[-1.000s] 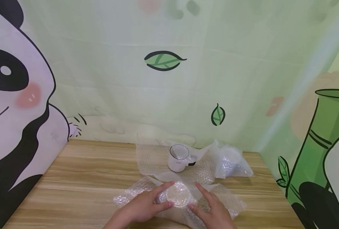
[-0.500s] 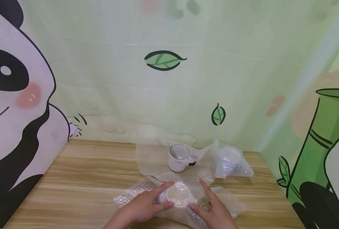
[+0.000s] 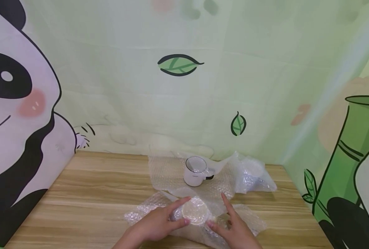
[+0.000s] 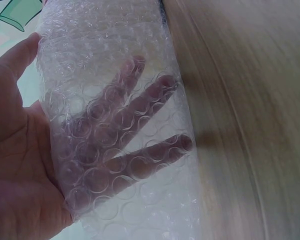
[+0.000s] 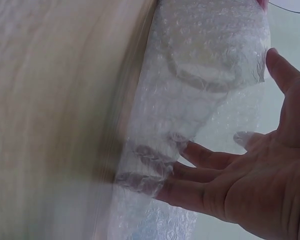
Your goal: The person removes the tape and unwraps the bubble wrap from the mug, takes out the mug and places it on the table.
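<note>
A round, pale-rimmed object (image 3: 195, 211) sits under clear bubble wrap (image 3: 200, 232) at the front of the table; its kind is hidden. My left hand (image 3: 154, 223) spans its left side, thumb at the near edge and index finger at the far edge. In the left wrist view, the other fingers lie straight and spread, seen through the wrap. My right hand (image 3: 235, 226) is at the right side, its thumb touching the wrap and its index finger pointing forward, apart from the round top. Some of its straight fingers show through a wrap flap in the right wrist view.
Behind the hands, a white mug (image 3: 195, 172) with a dark rim and dark-ended handle stands on another bubble wrap sheet (image 3: 165, 173). A wrapped bundle (image 3: 252, 176) lies at the back right. The wooden table (image 3: 88, 193) ends at a printed panda backdrop (image 3: 125, 86).
My right hand has shifted slightly to the right, and its index finger has spread away from the round top. The left hand stays in place.
</note>
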A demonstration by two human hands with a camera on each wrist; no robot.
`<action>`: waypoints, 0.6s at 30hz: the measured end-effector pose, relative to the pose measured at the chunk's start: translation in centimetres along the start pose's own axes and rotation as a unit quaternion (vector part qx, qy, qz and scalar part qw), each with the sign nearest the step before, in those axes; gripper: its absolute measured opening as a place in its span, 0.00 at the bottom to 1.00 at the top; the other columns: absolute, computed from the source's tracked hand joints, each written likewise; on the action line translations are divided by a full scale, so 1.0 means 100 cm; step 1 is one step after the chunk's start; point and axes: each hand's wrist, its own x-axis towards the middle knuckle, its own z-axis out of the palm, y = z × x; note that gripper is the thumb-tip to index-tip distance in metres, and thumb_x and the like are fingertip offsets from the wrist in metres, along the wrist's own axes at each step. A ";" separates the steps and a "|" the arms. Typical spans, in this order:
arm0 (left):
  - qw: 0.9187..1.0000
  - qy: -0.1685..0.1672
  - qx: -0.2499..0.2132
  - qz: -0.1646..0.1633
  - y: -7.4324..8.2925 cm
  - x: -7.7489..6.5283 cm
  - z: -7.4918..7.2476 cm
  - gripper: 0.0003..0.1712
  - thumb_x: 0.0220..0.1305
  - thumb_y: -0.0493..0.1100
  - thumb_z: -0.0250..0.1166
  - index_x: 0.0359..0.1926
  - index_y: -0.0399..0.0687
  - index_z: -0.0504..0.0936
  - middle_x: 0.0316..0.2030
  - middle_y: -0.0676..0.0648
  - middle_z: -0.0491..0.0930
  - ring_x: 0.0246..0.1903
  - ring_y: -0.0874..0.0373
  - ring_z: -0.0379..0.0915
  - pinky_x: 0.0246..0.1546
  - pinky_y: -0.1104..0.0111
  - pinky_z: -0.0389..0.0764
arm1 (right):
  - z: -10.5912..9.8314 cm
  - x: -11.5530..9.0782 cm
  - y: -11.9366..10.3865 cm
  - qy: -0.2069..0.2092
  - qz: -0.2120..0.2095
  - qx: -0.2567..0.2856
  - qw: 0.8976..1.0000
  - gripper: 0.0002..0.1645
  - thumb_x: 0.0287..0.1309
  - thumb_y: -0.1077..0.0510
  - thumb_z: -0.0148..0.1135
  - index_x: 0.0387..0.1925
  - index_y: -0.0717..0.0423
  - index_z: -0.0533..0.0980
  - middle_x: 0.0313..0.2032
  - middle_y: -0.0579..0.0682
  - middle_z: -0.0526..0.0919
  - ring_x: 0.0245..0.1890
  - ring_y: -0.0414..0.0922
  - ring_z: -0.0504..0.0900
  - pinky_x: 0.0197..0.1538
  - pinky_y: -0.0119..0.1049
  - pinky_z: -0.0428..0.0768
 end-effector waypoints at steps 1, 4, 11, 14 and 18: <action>1.000 -0.001 -0.001 0.000 0.000 0.000 0.000 0.42 0.65 0.80 0.53 0.77 0.86 0.56 0.32 0.59 0.84 0.41 0.58 0.82 0.50 0.47 0.82 | 0.000 0.000 0.000 -0.002 0.002 0.003 1.000 0.60 0.56 0.31 0.71 0.80 0.18 0.45 0.76 0.68 0.63 0.58 0.70 0.81 0.55 0.68 0.80; 1.000 -0.002 -0.004 0.001 0.000 0.000 -0.001 0.41 0.66 0.79 0.54 0.77 0.86 0.57 0.30 0.61 0.82 0.38 0.61 0.80 0.49 0.49 0.82 | -0.002 0.001 0.001 -0.009 0.013 0.010 1.000 0.60 0.56 0.31 0.72 0.81 0.19 0.46 0.75 0.68 0.64 0.58 0.69 0.81 0.56 0.67 0.80; 1.000 -0.007 -0.011 0.006 0.001 -0.002 -0.002 0.41 0.66 0.77 0.55 0.78 0.84 0.57 0.31 0.61 0.82 0.39 0.61 0.80 0.47 0.50 0.82 | -0.005 0.001 0.001 -0.025 0.034 0.011 0.999 0.59 0.57 0.31 0.71 0.82 0.28 0.50 0.76 0.67 0.62 0.59 0.68 0.80 0.58 0.68 0.79; 1.000 -0.007 -0.009 0.002 0.001 -0.001 -0.002 0.42 0.66 0.79 0.54 0.78 0.85 0.56 0.33 0.60 0.83 0.42 0.59 0.81 0.49 0.49 0.82 | -0.004 0.001 0.002 -0.028 0.032 0.014 0.999 0.59 0.57 0.32 0.71 0.82 0.32 0.51 0.77 0.66 0.62 0.59 0.68 0.80 0.58 0.68 0.79; 1.000 -0.007 -0.006 0.000 0.000 -0.001 -0.002 0.42 0.65 0.79 0.54 0.78 0.86 0.55 0.35 0.57 0.85 0.44 0.56 0.83 0.51 0.47 0.82 | -0.004 0.002 0.003 -0.032 0.031 0.015 0.999 0.59 0.58 0.32 0.71 0.82 0.34 0.51 0.77 0.65 0.62 0.59 0.67 0.80 0.58 0.67 0.79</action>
